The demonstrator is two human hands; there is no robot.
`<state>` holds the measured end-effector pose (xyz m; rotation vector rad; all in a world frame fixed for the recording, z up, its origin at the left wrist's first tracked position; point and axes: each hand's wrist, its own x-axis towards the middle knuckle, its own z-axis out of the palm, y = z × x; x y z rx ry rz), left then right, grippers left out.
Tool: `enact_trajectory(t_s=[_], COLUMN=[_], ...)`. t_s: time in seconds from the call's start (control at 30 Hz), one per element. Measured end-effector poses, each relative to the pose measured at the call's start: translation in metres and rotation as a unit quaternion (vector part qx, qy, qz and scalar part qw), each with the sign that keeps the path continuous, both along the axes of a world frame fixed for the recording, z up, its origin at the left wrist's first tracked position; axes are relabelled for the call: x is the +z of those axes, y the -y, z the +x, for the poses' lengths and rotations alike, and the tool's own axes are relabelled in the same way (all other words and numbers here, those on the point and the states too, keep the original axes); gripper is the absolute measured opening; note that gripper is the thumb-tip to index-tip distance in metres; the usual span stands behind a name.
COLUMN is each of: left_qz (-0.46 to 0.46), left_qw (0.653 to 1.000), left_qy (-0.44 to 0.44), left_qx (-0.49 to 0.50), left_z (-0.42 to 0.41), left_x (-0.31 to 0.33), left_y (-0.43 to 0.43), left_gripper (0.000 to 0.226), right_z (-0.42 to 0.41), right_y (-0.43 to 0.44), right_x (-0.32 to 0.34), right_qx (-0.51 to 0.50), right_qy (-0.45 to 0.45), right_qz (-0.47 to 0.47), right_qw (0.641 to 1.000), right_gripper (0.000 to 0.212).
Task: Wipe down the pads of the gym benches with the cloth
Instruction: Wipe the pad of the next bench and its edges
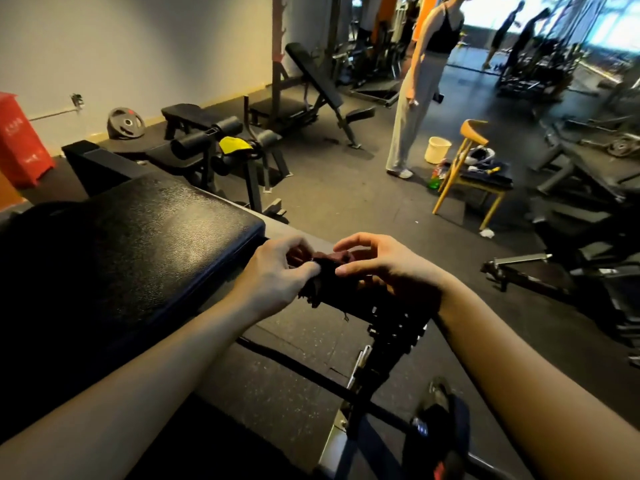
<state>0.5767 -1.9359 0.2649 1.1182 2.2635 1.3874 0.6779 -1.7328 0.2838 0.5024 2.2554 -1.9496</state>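
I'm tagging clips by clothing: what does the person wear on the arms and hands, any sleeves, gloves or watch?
Nothing shows. The left hand and right hand are gloveless, neither wrist carries a watch or band, and the left forearm and right forearm are bare to the frame's edge: no sleeve in view. Rings cannot be told.

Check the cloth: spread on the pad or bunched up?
Bunched up: left hand and right hand hold the cloth in a wad, off the bench pad.
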Motion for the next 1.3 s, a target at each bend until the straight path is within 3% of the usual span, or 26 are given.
enact_trajectory(t_s=[0.1,0.23,0.37,0.53,0.67,0.73,0.83,0.93,1.03,1.13,1.3], left_qz=[0.004,0.004,-0.034,-0.027,-0.006,0.014,0.038,-0.003,-0.024,0.005,-0.008], left_qw=[0.996,0.975,0.952,0.893,0.843,0.87,0.958,0.965,0.964,0.945,0.926], left_qy=[0.081,0.211,0.289,0.427,0.521,0.483,0.266,0.143,0.048,0.13,0.299], left_qx=[-0.03,-0.061,-0.096,-0.14,-0.135,-0.098,-0.099,-0.218,-0.261,-0.299,-0.232], left_z=[0.016,0.039,0.082,0.166,0.245,0.291,0.371,0.464,0.541,0.593,0.63], left_x=[0.008,0.011,0.004,-0.03,-0.049,-0.058,-0.071,-0.076,-0.072,-0.062,-0.055], left_y=[-0.006,-0.024,-0.063,-0.124,-0.176,-0.2,-0.228,-0.26,-0.302,-0.34,-0.412], left_gripper=[0.005,0.008,0.007,0.011,0.012,0.009,0.035,0.046,0.025,0.002,0.012], right_z=[0.027,0.08,0.15,0.253,0.348,0.394,0.457,0.52,0.582,0.641,0.708], right_y=[-0.001,-0.011,-0.031,-0.065,-0.098,-0.117,-0.147,-0.181,-0.209,-0.24,-0.289], right_x=[0.01,0.008,-0.005,-0.025,-0.035,-0.039,-0.049,-0.062,-0.067,-0.066,-0.07], right_qx=[0.031,-0.019,-0.115,-0.231,-0.281,-0.336,-0.439,-0.479,-0.494,-0.497,-0.42], right_qy=[-0.008,0.008,0.018,0.008,-0.007,-0.011,-0.026,-0.026,-0.037,-0.05,-0.082], right_qz=[0.13,0.146,0.082,-0.061,-0.147,-0.15,-0.133,-0.103,-0.11,-0.113,-0.11], right_qw=[0.991,0.989,0.99,0.971,0.948,0.93,0.888,0.872,0.861,0.859,0.897], right_gripper=[0.028,0.023,0.017,0.01,0.026,0.027,0.013,0.007,0.003,0.011,0.045])
